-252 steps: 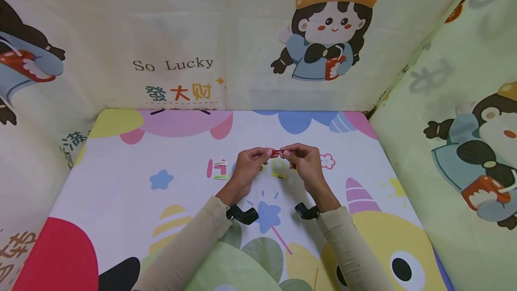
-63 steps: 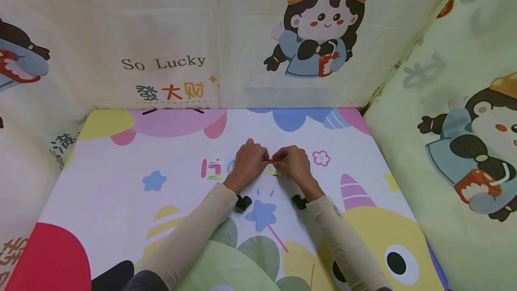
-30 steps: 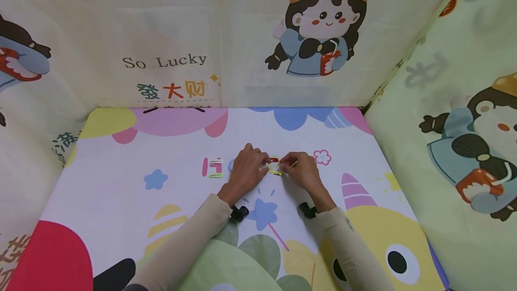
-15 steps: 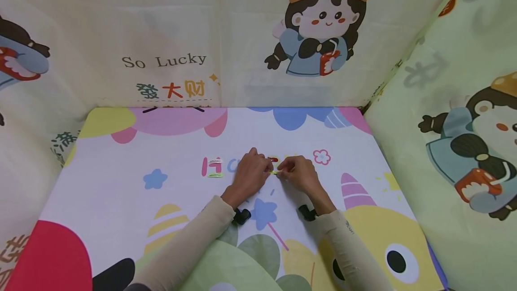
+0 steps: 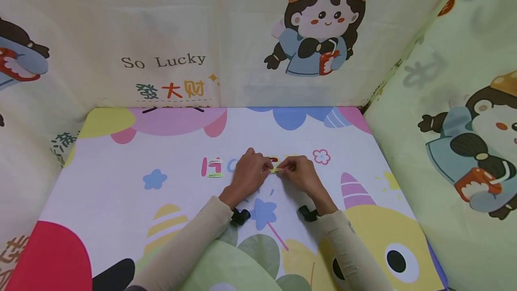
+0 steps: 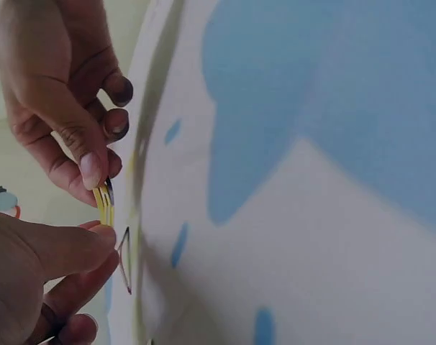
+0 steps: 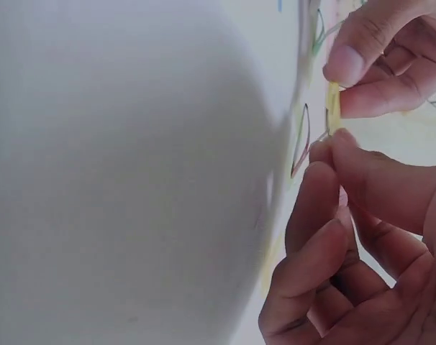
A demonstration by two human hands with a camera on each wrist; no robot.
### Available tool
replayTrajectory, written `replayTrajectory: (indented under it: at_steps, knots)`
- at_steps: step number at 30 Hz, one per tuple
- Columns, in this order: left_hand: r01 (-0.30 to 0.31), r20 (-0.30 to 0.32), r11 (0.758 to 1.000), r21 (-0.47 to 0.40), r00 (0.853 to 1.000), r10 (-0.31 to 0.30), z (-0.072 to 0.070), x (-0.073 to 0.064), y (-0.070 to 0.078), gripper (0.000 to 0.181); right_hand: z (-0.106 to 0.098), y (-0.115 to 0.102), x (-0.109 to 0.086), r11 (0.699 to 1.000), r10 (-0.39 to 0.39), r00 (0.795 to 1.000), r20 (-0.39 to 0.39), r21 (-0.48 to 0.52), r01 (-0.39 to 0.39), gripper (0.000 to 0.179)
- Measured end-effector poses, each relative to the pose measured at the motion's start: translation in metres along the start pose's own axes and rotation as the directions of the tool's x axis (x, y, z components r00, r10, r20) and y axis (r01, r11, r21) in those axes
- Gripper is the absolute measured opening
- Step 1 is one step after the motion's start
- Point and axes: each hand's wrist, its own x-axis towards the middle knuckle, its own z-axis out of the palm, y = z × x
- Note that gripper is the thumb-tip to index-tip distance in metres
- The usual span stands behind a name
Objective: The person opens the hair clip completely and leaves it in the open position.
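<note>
My left hand [image 5: 251,172] and right hand [image 5: 300,172] pinch the two ends of a yellow snap hair clip [image 7: 334,108] between thumbs and fingers, just above the table. In the left wrist view the yellow clip spans the small gap between both thumbs, its slots visible. A red hair clip [image 5: 273,159] lies on the table just beyond the fingertips in the head view. To the left, a white hair clip [image 5: 216,161] and a green hair clip [image 5: 215,175] lie apart on the printed letter H. In the left wrist view a bowed clip [image 6: 126,262] rests beside my left fingertips.
The table [image 5: 121,201] has a cover printed with cartoon shapes and letters. A patterned cloth wall [image 5: 238,48] rises at its back edge, with another cloth wall [image 5: 456,116] along the right side.
Both hands held the red clip earlier, then set it on the table. They have since moved slightly nearer to me and lifted the yellow clip, which lay there before.
</note>
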Motion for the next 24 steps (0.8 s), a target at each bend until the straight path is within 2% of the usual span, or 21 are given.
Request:
replayTrajectory:
  at_steps: [6,11,14,18,24]
  knots:
    - [0.043,-0.023,0.988,-0.147,0.999,-0.047,-0.007,-0.002,-0.001,0.013,-0.003,0.000,0.000,0.991,-0.011,1.000,-0.008,0.132,0.012,0.005]
    - [0.049,-0.041,0.953,-0.299,0.997,-0.064,-0.013,-0.003,0.000,0.016,-0.005,0.000,-0.001,0.974,-0.017,1.000,-0.021,0.226,0.021,0.006]
    - [0.060,-0.037,0.910,-0.409,0.996,-0.082,-0.014,-0.003,-0.001,0.017,-0.006,0.000,0.000,0.963,-0.027,0.999,-0.035,0.269,0.036,0.007]
    - [0.069,-0.035,0.842,-0.534,0.994,-0.104,-0.016,-0.003,-0.004,0.016,-0.006,0.001,0.001,0.951,-0.039,0.998,-0.054,0.305,0.054,0.008]
    - [0.090,-0.013,0.770,-0.632,0.992,-0.127,-0.018,-0.002,-0.005,0.016,-0.006,-0.003,0.000,0.938,-0.024,0.996,-0.083,0.342,0.052,0.009]
